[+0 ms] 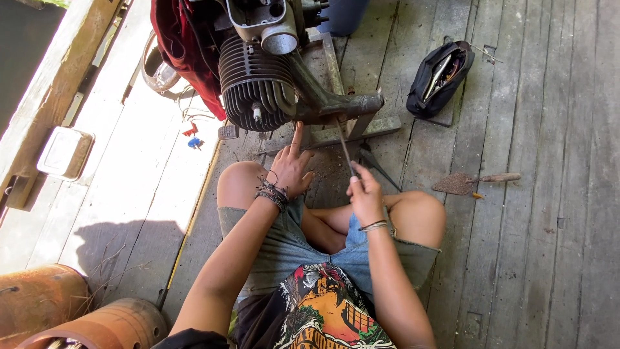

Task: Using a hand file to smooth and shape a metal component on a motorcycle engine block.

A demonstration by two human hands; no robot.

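I sit cross-legged on a wooden plank floor in front of a motorcycle engine (255,84) with a dark finned cylinder and a metal frame (336,103). My right hand (365,194) grips a thin metal rod (344,145) whose far end reaches up to the frame's lower bracket. My left hand (292,167) holds nothing; its index finger points up and touches the underside of the engine near the fins. Bracelets circle both wrists.
An open black tool pouch (439,77) lies at the upper right. A rusty trowel (475,181) with a wooden handle rests right of my knee. Red cloth (184,45) hangs off the machine. Rusty cylinders (64,310) stand at the lower left, a white box (64,152) further up.
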